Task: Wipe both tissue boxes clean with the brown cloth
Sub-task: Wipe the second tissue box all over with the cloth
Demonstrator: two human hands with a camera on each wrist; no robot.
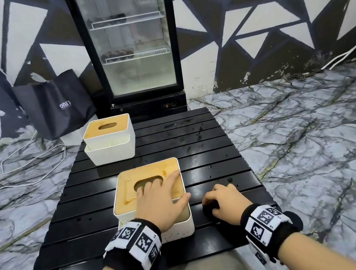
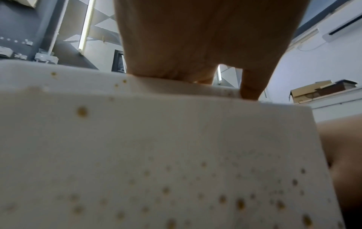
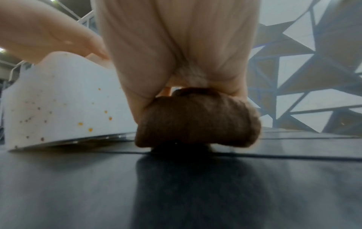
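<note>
A white tissue box with a wooden lid (image 1: 127, 188) stands near me on the black slatted table (image 1: 207, 139). Its white side (image 2: 156, 155) (image 3: 64, 100) is speckled with orange-brown spots. My left hand (image 1: 161, 197) rests flat on the lid, two fingers dipping into the oval slot, thumb at the right edge. To the box's right, my right hand (image 1: 224, 202) grips a bunched brown cloth (image 3: 197, 119) (image 1: 209, 206) and presses it onto the table. The second tissue box (image 1: 109, 140) sits at the table's far left.
A glass-door fridge (image 1: 134, 49) stands behind the table, with a black bag (image 1: 56, 102) to its left. White cables (image 1: 15, 163) trail over the marbled floor. Dark drops and smears mark the table's slats at the far right.
</note>
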